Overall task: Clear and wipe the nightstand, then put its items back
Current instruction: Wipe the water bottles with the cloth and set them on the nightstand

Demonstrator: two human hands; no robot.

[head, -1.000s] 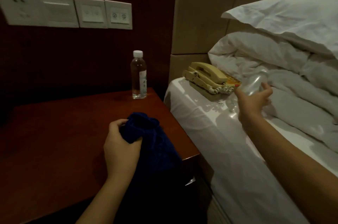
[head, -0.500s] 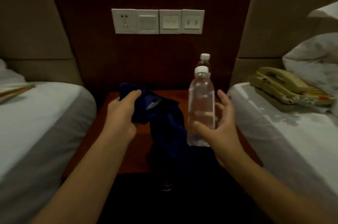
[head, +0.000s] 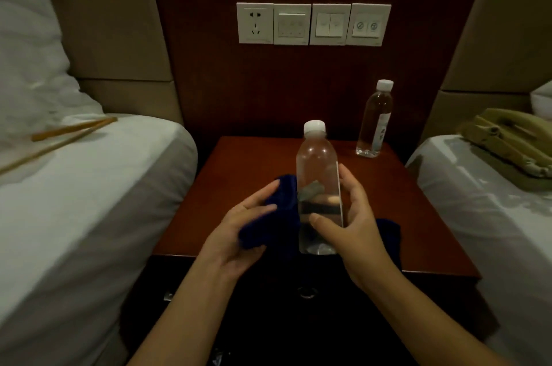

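My right hand point(head: 355, 225) grips a clear water bottle point(head: 316, 162) with a white cap, upright above the front of the dark red wooden nightstand point(head: 248, 162). My left hand point(head: 239, 228) holds a dark blue cloth point(head: 279, 222) against the bottle's left side, with fingers and thumb around the bunched fabric. Part of the cloth drapes behind the bottle toward the right. A second water bottle point(head: 375, 120) stands upright at the nightstand's back right corner.
White beds flank the nightstand on the left point(head: 89, 186) and right point(head: 484, 204). A beige telephone point(head: 507, 141) lies on the right bed, thin wooden sticks point(head: 71, 129) on the left one. Wall switches and a socket point(head: 313, 23) sit above.
My right hand has lifted the bottle off the right bed and carried it over the nightstand's front. My left hand has brought the cloth against the bottle. The view has turned left to face the nightstand.
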